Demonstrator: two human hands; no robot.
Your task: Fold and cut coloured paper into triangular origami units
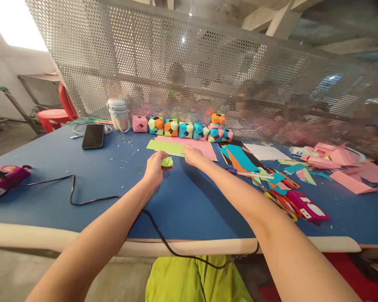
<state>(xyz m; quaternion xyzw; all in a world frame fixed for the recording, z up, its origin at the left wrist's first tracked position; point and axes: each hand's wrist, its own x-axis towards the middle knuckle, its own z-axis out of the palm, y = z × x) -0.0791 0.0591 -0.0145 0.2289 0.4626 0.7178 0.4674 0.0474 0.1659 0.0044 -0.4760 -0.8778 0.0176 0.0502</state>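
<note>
My left hand point(154, 167) is closed around a small folded paper piece point(167, 162), light green on top with some orange below, held just above the blue table. My right hand point(192, 155) reaches forward to the right end of a light green paper strip point(164, 147), its fingers curled together at the strip's edge; the fingertips are partly hidden. Under that strip lies a pink paper sheet point(204, 147). Behind the sheets stands a row of folded paper balls, among them a pink one point(140, 123) and an orange and cream one point(171, 127).
Coloured paper strips point(239, 157), scissors point(283, 205) and a magenta device point(307, 206) lie right, before pink paper pieces point(343, 159). A phone point(93, 136) and a bottle point(118, 115) are left. A black cable point(96, 201) crosses the table point(189, 209); perforated metal panel point(145, 50) behind.
</note>
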